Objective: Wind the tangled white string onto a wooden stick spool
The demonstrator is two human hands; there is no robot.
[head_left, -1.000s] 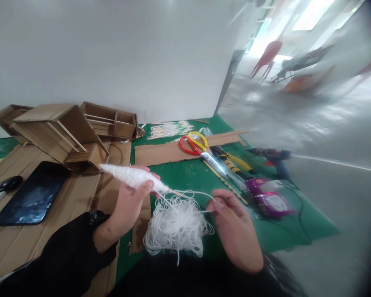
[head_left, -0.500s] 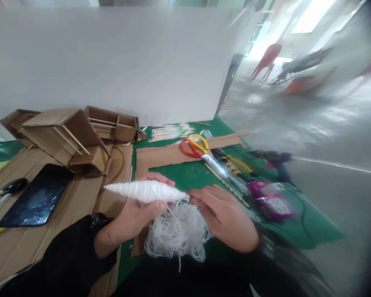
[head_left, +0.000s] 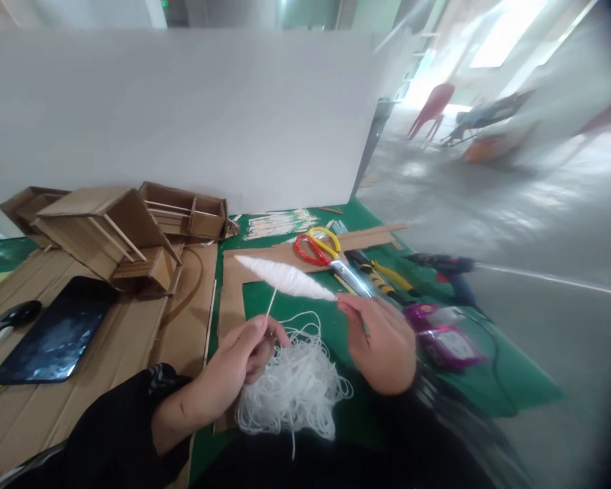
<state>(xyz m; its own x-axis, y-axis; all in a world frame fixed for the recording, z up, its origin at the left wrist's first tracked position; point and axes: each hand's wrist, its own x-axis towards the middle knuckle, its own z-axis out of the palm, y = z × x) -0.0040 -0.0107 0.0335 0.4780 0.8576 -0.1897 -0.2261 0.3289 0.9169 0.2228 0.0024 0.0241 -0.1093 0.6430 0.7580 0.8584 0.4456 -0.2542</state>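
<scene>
A spindle-shaped bobbin of white string (head_left: 288, 277) is held up in the air, thick in the middle and tapered to both ends. My right hand (head_left: 379, 339) pinches its right tip between thumb and fingers. From the bobbin's underside a taut length of string (head_left: 271, 303) runs down to my left hand (head_left: 247, 353), whose thumb and index finger close on it. Below and between both hands lies a loose, tangled heap of white string (head_left: 295, 390), with one strand looping up near the left fingers.
Scissors (head_left: 336, 258) with red and yellow handles lie on a cardboard frame (head_left: 231, 292). Beyond my right hand are yellow pliers (head_left: 394, 275), a purple packet (head_left: 445, 336) and a glue gun (head_left: 445, 265). Cardboard boxes (head_left: 102, 231) and a black tablet (head_left: 56, 329) occupy the left.
My left hand has let go of the bobbin's body and moved down, now gripping the string. The bobbin has risen and tilted, left end higher, held by my right hand at its tip.
</scene>
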